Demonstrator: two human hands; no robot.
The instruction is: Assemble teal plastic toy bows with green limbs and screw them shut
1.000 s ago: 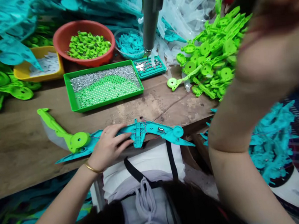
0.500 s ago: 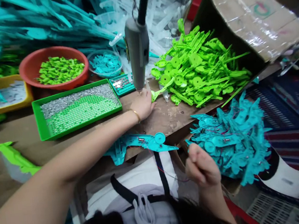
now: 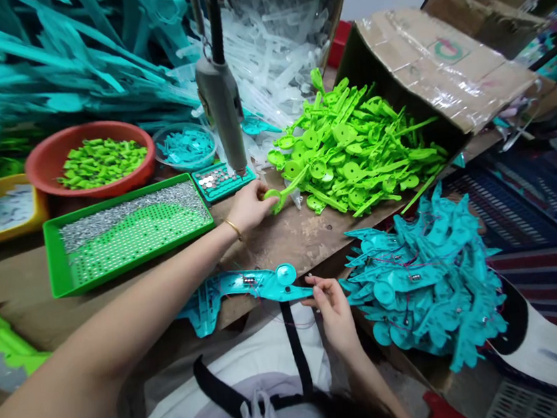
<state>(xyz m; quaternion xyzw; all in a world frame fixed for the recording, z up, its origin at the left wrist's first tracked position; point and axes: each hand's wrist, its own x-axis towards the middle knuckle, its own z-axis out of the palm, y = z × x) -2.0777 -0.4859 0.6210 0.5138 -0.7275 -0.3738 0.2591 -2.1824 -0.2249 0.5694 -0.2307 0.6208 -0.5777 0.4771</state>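
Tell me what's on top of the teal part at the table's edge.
The teal part carries a small metal piece and a round teal piece. The left arm covers the other end; anything there is hidden.

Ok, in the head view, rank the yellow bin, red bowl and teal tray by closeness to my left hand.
From your left hand:
1. Teal tray, just beyond it
2. Red bowl, farther left
3. Yellow bin, at the left edge
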